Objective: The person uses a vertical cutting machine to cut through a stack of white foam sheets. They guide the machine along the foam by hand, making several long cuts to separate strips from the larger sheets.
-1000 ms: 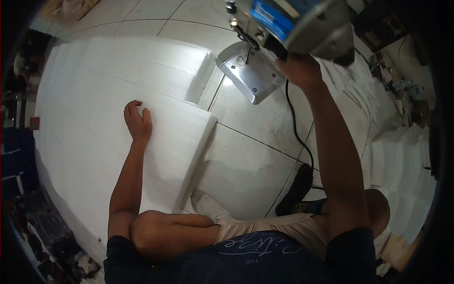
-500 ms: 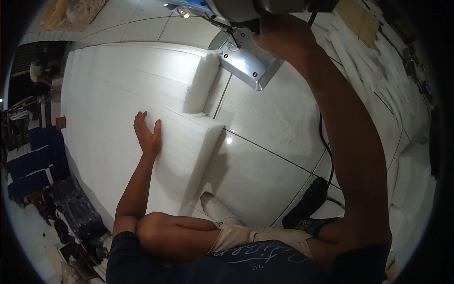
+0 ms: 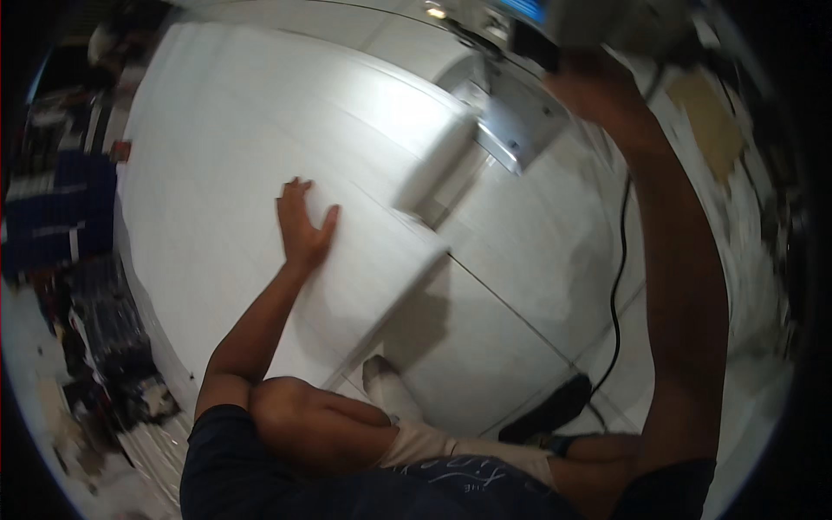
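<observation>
A thick stack of white foam sheets (image 3: 225, 156) lies on the floor, with a stepped notch at its right edge. My left hand (image 3: 305, 227) rests flat on top of it, fingers spread. My right hand (image 3: 598, 91) is closed around the handle of an upright electric cutting machine (image 3: 628, 30). The machine's shiny metal base plate (image 3: 542, 113) sits on the floor at the far right corner of the foam. Its lamp (image 3: 436, 10) glows near the top edge. Motion blurs the machine, and its blade is hard to make out against the foam.
A black cable (image 3: 619, 303) runs from the machine along the tiled floor (image 3: 520, 260). White foam offcuts (image 3: 758, 260) and a tan piece (image 3: 706, 121) lie at the right. Dark blue stacks (image 3: 65, 208) and dark clutter (image 3: 113, 321) line the left. My socked foot (image 3: 390, 390) is beside the foam.
The whole view has swung, so foam, machine and both hands appear farther right and tilted. My left hand stays spread on the foam; my right hand keeps its hold on the machine.
</observation>
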{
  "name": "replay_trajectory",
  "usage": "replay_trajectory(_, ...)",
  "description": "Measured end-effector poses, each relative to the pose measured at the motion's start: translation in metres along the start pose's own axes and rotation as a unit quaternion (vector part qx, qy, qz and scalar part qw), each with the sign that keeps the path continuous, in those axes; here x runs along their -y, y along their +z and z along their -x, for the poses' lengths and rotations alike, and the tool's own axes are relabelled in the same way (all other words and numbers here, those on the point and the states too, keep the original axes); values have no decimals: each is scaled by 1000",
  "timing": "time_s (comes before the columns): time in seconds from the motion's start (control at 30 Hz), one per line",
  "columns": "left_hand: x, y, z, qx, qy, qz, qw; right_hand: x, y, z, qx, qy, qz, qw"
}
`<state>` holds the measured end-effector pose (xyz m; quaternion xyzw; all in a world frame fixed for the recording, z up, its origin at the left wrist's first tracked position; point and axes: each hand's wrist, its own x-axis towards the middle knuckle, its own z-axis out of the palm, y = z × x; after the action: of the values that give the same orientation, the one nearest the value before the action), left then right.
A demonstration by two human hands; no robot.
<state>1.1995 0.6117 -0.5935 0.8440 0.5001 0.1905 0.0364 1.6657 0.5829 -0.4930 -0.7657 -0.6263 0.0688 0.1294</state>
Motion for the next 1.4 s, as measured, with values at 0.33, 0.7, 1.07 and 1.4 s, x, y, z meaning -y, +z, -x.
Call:
replay_trajectory(0.33,-38,20,40,56,-27,38,997,-50,46,5,-47,-25,153,987)
replay_trajectory(0.7,-44,31,43,33,-20,81,996,-47,40,-33,81,38,149,985)
replay_trajectory(1.07,-80,7,34,72,-92,134,984,-63,25,-83,43,-100,141,984)
replay_trajectory(1.4,-159,65,-8,-61,-335,29,940,-66,13,-156,-1,-263,152,953)
